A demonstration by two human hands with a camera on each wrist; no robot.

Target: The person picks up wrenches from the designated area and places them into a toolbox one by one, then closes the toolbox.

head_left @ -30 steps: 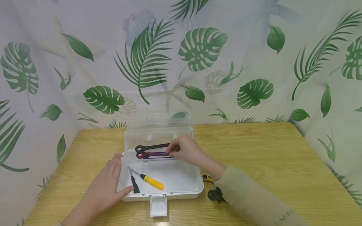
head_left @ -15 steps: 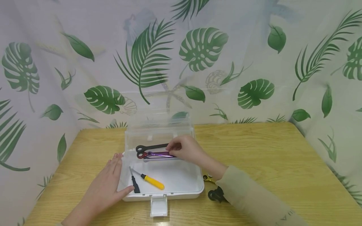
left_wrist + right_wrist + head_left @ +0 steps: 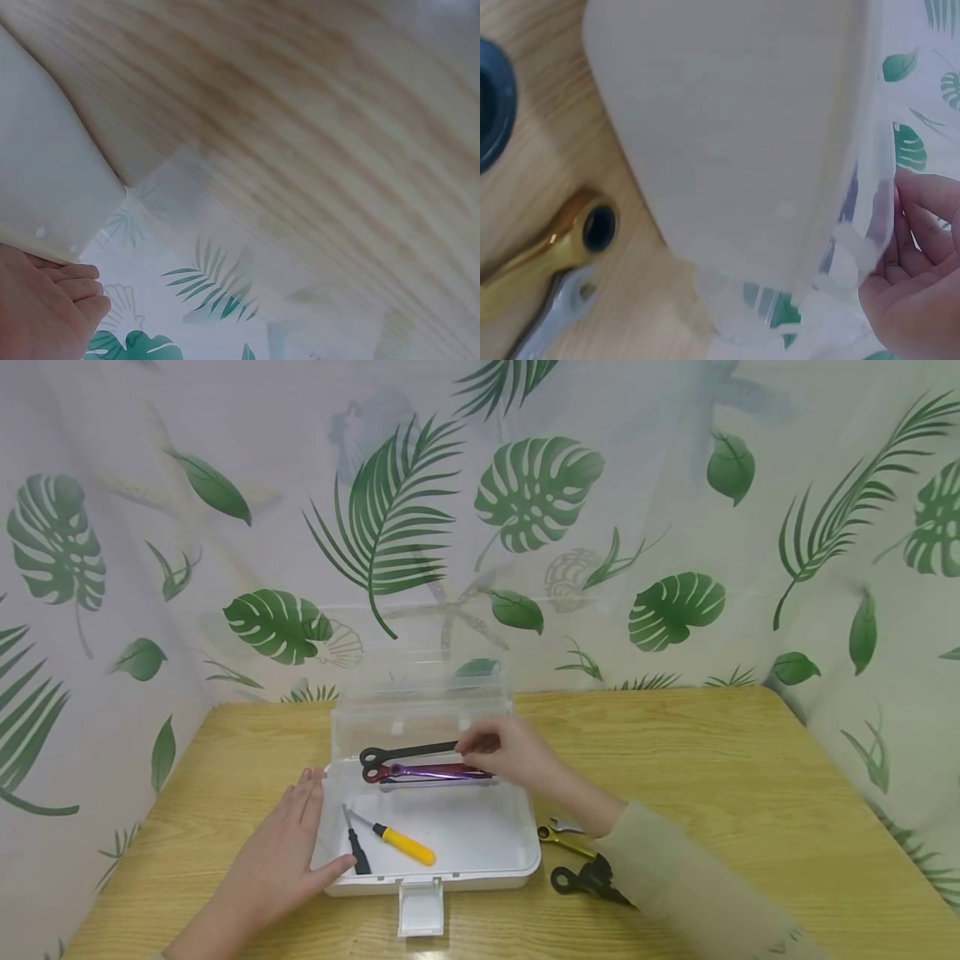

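Since a moment ago my right hand (image 3: 510, 756) has slid rightward along the tray, uncovering more of the purple wrench (image 3: 431, 771), which lies inside the white toolbox (image 3: 525, 860) beside the black wrench (image 3: 405, 751). From the head view my fingers look loosely curled over the wrenches' right ends; whether they still pinch anything I cannot tell. Those wrenches look stiff, slim, smooth metal, light but slippery, best taken by the shank near the middle. My left hand (image 3: 281, 852) rests flat, fingers straight, against the box's left rim, steadying it; a yellow-handled screwdriver (image 3: 397, 839) and a black bit (image 3: 356, 847) lie on the box floor. Outside, on the wooden surface (image 3: 712, 760), sit a gold wrench (image 3: 558, 837) and a black tool (image 3: 577, 881). At the left wrist I see only fingertips (image 3: 75, 289) by the box corner (image 3: 52, 180) and blurred wood grain. At the right wrist, the box wall (image 3: 735, 127) fills the frame, the gold wrench (image 3: 562, 244) below it, leaf-printed curtain behind.
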